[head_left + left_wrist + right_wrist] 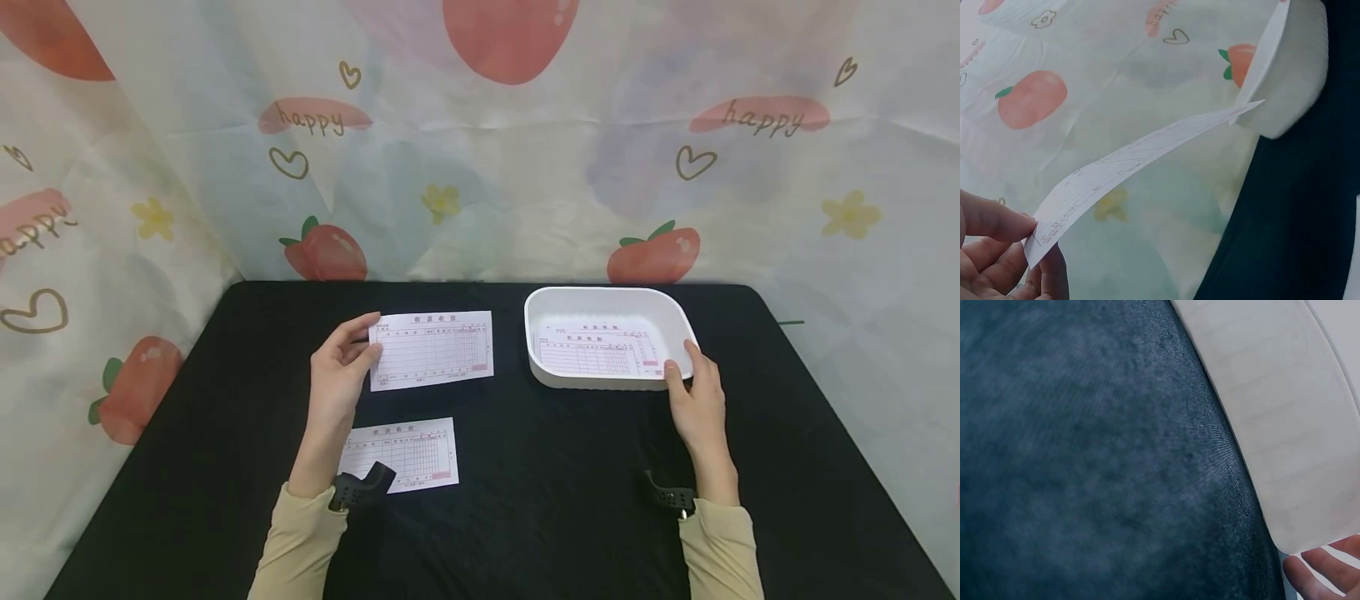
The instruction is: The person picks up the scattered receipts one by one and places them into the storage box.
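My left hand [339, 367] pinches a printed receipt slip [431, 350] by its left edge, thumb on the printed face. In the left wrist view the slip [1116, 159] is lifted and bows slightly, its far end pointing towards the white plastic tray [1297, 75]. A second receipt slip [423, 454] lies on the table, partly hidden behind the left wrist. At the right, my right hand [697, 400] holds the front right corner of the white plastic tray [592, 383]. Overlapping receipt slips [585, 354] lie inside it. The right wrist view shows fingertips [1322, 569] at the tray's corner.
A black cloth [540, 500] covers the table. Behind and to the left hangs a patterned curtain [480, 192] with fruit, hearts and lettering. The tray stands near the table's back edge. Each wrist wears a black strap [363, 486].
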A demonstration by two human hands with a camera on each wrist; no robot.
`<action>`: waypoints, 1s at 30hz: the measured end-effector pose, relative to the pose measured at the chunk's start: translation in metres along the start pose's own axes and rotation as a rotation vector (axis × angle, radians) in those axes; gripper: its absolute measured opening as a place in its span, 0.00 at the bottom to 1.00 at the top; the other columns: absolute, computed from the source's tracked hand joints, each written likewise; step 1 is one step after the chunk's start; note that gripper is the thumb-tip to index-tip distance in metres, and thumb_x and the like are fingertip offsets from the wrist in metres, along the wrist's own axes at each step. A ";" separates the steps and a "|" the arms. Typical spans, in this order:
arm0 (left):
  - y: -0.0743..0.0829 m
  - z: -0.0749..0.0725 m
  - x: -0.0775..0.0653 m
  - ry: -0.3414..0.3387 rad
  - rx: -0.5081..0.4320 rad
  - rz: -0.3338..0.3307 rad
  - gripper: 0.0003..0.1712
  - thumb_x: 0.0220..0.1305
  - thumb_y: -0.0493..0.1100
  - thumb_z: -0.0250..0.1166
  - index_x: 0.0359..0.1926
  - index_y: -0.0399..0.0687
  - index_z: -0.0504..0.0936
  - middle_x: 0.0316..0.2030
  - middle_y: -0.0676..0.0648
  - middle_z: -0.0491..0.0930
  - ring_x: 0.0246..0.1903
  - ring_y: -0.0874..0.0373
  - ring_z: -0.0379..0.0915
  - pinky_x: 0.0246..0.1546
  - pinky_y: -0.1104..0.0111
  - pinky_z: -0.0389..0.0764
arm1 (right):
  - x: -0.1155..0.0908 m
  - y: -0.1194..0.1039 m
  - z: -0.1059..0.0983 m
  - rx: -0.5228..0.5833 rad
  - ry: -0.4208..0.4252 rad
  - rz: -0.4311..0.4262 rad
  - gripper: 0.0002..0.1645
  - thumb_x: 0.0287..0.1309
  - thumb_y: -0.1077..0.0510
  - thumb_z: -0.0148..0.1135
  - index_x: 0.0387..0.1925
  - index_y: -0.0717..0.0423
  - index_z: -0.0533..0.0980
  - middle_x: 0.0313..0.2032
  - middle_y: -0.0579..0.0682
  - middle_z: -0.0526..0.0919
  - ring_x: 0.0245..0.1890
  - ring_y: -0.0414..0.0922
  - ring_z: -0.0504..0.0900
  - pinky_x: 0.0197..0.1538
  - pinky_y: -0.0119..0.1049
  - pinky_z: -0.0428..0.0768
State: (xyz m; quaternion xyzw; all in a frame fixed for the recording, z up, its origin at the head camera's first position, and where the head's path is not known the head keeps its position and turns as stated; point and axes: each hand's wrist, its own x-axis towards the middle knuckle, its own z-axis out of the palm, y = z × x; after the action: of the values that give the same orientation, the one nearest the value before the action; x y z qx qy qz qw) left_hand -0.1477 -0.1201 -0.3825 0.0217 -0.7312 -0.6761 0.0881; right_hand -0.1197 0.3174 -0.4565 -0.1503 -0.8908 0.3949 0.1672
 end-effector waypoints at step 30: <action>-0.011 0.158 0.032 -0.166 -0.222 -0.151 0.22 0.57 0.25 0.60 0.51 0.47 0.81 0.47 0.42 0.80 0.37 0.58 0.79 0.36 0.71 0.78 | 0.001 -0.002 -0.001 -0.013 -0.005 0.008 0.33 0.70 0.52 0.44 0.73 0.56 0.54 0.69 0.67 0.57 0.68 0.66 0.59 0.66 0.65 0.59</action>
State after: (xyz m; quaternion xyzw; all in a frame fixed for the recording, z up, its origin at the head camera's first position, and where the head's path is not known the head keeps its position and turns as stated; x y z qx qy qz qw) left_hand -0.2051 0.0296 -0.4016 0.0109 -0.6528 -0.7571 -0.0218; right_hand -0.1208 0.3166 -0.4541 -0.1541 -0.8932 0.3901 0.1623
